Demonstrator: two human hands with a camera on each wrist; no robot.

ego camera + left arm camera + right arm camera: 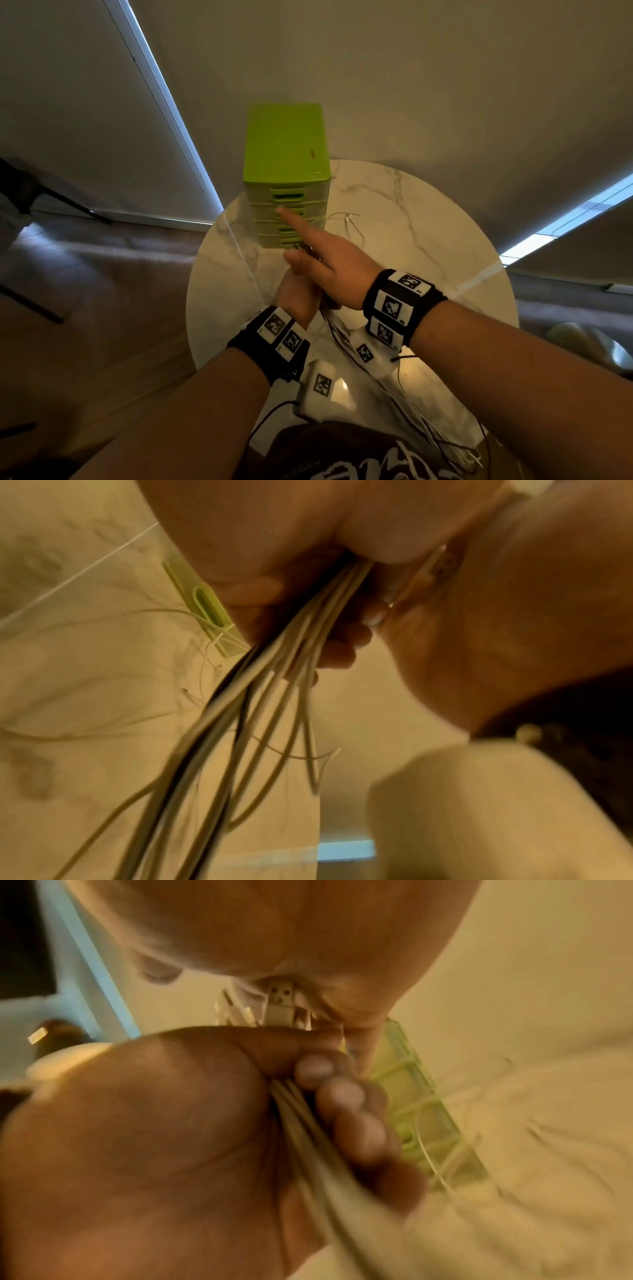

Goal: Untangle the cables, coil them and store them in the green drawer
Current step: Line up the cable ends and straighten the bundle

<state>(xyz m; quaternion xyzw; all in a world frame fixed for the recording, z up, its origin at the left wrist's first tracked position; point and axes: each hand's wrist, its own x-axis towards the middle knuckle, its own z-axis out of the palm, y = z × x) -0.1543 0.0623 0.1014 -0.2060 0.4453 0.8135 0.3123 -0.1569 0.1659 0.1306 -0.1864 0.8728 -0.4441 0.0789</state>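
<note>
A green drawer unit (pixel 286 144) stands at the back of a round marble table (pixel 411 212), with all its drawers pushed in. My left hand (pixel 294 301) grips a bundle of white and black cables (pixel 240 710) in a fist in front of the unit. The bundle hangs down past the table's near edge (pixel 428 428). My right hand (pixel 329 263) lies over the top of the left fist. It closes around the plug ends, where a USB plug (pixel 281 1001) shows under the palm. Its index finger points straight at the drawer fronts.
A loose white cable (pixel 346 219) lies on the table to the right of the drawer unit (pixel 428 1110). A thin white cord (pixel 239 246) crosses the table's left side. Black stand legs (pixel 68 202) are on the floor at far left.
</note>
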